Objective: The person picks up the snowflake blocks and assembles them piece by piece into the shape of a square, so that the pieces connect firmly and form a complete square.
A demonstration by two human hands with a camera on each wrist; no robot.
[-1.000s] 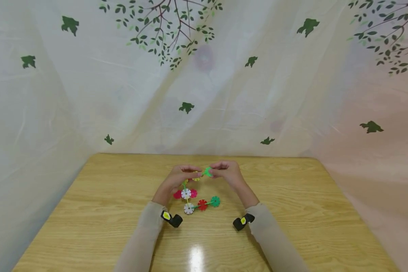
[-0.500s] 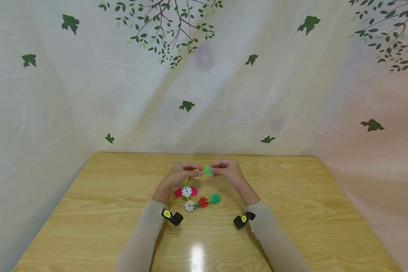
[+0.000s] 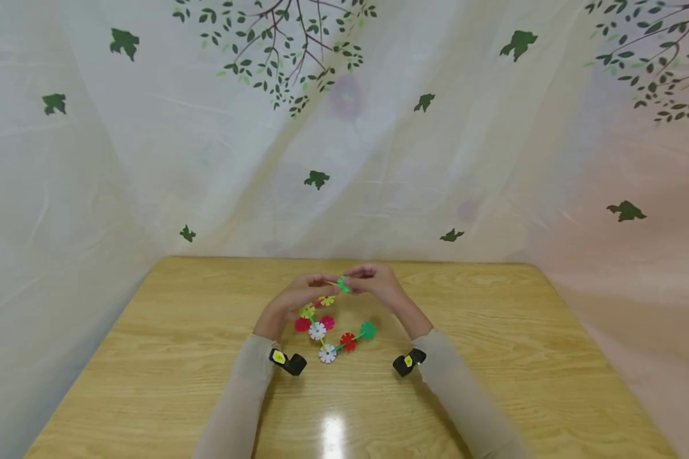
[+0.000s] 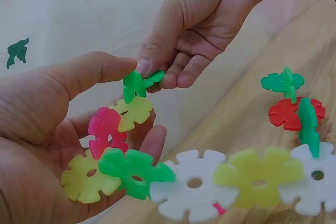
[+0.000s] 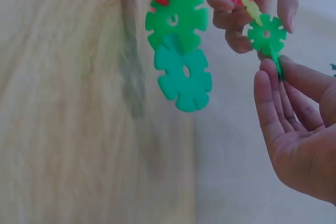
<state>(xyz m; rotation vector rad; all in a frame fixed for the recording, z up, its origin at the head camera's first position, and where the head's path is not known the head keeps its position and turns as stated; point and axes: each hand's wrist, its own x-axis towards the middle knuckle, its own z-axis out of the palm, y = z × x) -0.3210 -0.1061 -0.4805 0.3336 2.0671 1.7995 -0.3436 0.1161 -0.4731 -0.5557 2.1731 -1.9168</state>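
A chain of slotted plastic flower discs hangs joined edge to edge between the hands. The left hand (image 3: 301, 294) holds its upper end; in the left wrist view its thumb meets a green disc (image 4: 134, 86), with a yellow disc (image 4: 134, 114) and a pink disc (image 4: 107, 129) against its fingers. Between thumb and fingers, the right hand (image 3: 379, 280) pinches another green disc (image 5: 280, 69), seen edge-on, which meets the green disc at the left thumb. Lower down the chain come a white disc (image 3: 327, 354), a red disc (image 3: 348, 342) and a teal-green end disc (image 3: 367, 330).
Under the hands is a wooden table (image 3: 178, 357). Pale cloth (image 3: 252, 159) printed with leaves and birds hangs behind it and at both sides. A black wrist camera (image 3: 288, 361) sits on the left sleeve, another black camera (image 3: 409, 361) on the right one.
The right hand has moved slightly left and up, bringing its green disc closer to the left fingers. The lower end of the chain has swung a little right, and more yellow shows below the left hand.
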